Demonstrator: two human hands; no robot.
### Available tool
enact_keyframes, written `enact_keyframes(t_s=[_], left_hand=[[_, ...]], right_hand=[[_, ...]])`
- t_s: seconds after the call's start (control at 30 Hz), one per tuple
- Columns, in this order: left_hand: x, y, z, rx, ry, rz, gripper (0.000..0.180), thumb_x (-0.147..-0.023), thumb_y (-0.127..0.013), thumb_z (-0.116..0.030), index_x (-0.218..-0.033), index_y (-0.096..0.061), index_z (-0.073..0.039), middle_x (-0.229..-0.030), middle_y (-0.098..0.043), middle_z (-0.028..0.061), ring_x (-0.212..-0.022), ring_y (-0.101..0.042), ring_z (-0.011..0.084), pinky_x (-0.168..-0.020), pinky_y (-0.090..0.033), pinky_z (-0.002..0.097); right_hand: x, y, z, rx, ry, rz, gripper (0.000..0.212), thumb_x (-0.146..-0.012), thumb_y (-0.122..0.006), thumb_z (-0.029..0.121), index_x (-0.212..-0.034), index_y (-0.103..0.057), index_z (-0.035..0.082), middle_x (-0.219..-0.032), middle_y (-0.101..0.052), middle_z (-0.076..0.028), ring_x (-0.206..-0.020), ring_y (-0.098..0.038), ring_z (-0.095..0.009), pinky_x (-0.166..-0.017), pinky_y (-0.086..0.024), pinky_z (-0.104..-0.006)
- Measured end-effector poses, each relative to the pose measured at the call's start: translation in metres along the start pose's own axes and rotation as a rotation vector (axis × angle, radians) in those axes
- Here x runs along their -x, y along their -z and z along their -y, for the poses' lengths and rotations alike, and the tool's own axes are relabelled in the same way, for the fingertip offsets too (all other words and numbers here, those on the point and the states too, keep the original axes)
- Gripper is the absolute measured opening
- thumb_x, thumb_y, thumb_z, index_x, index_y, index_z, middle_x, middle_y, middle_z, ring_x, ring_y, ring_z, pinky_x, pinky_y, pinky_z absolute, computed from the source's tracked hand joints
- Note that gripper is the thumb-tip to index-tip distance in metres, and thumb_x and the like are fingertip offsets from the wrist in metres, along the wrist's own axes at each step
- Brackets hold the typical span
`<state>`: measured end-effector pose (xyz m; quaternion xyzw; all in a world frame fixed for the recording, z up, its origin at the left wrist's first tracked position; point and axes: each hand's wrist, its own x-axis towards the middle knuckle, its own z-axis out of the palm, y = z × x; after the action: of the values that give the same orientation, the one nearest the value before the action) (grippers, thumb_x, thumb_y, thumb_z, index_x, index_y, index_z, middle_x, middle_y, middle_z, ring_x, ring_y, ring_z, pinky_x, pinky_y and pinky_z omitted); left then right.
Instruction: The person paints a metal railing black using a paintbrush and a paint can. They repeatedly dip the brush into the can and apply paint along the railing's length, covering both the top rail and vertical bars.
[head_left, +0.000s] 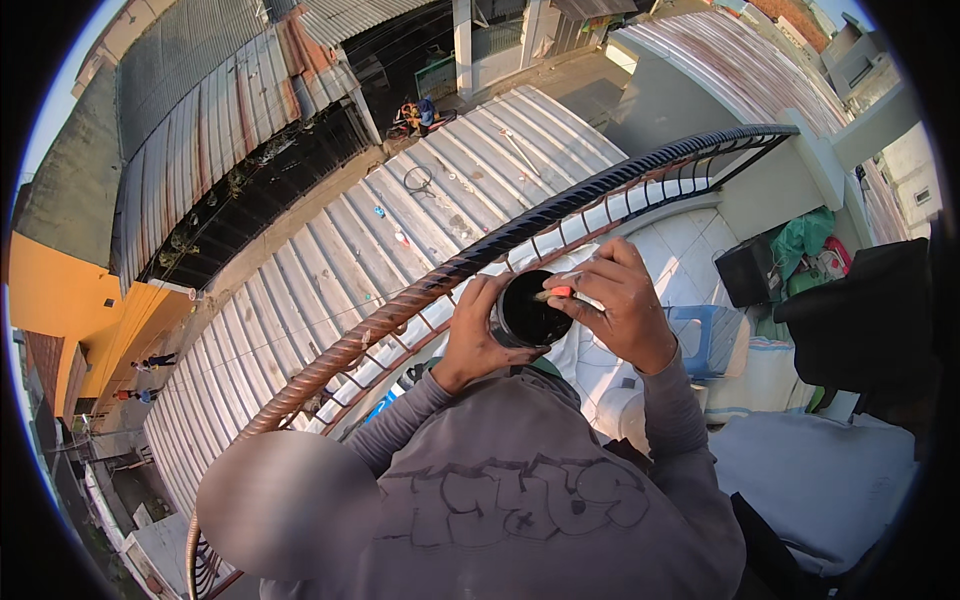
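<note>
My left hand is wrapped around the side of a round can that is dark inside, tilted so its mouth shows. In my right hand, thumb and fingers pinch a small paintbrush by its red handle. The brush's lower end reaches over the can's mouth and into it; its bristles are hard to make out against the dark inside. Just beyond both hands runs a twisted metal railing, glossy black toward the right and rusty brown toward the lower left.
Below the railing lies a corrugated metal roof with litter on it. To my right are white floor tiles, a blue plastic stool, a white sack, a black box, a green bag and dark cloth.
</note>
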<state>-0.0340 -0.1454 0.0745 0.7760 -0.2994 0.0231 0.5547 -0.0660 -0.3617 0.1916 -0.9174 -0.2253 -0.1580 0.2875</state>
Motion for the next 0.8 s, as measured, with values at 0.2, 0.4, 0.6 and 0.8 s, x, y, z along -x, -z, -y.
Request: enact_keyframes(t_s=[0.2, 0.4, 0.6, 0.8], left_hand=[[-0.009, 0.046, 0.005, 0.051, -0.047, -0.028, 0.089, -0.055, -0.096, -0.03, -0.13, -0.057, -0.001, -0.119, -0.06, 0.0159, -0.112, -0.06, 0.0338, -0.098, -0.046, 0.0421], [0.003, 0.055, 0.025, -0.012, -0.1, -0.213, 0.088, -0.052, -0.097, -0.029, -0.126, -0.059, -0.001, -0.114, -0.06, 0.0146, -0.103, -0.059, 0.0334, -0.092, -0.048, 0.0422], [0.009, 0.061, 0.043, -0.027, -0.01, -0.284, 0.088, -0.053, -0.096, -0.03, -0.127, -0.056, -0.001, -0.118, -0.061, 0.015, -0.106, -0.056, 0.0351, -0.095, -0.046, 0.045], [0.005, 0.062, 0.052, -0.056, -0.029, -0.255, 0.093, -0.05, -0.096, -0.027, -0.129, -0.057, 0.0, -0.108, -0.055, 0.0142, -0.098, -0.056, 0.0313, -0.089, -0.048, 0.0394]], right_hand=[[-0.012, -0.011, 0.026, -0.209, -0.294, -0.223, 0.014, -0.097, -0.069, 0.014, -0.102, -0.071, 0.001, -0.095, -0.068, -0.012, -0.08, -0.06, -0.02, -0.07, -0.05, -0.0315], [0.009, -0.061, 0.024, -0.695, -0.578, -0.561, 0.027, -0.104, -0.06, 0.024, -0.109, -0.061, -0.003, -0.095, -0.064, -0.005, -0.088, -0.058, -0.01, -0.08, -0.047, -0.0254], [0.02, -0.09, 0.029, -0.963, -0.734, -0.493, 0.025, -0.088, -0.077, 0.003, -0.108, -0.062, -0.002, -0.097, -0.064, -0.006, -0.09, -0.06, -0.012, -0.08, -0.049, -0.027], [0.016, -0.091, 0.026, -0.759, -0.645, -0.503, 0.023, -0.099, -0.067, 0.018, -0.109, -0.056, 0.0, -0.09, -0.063, -0.006, -0.079, -0.059, -0.01, -0.072, -0.049, -0.0255]])
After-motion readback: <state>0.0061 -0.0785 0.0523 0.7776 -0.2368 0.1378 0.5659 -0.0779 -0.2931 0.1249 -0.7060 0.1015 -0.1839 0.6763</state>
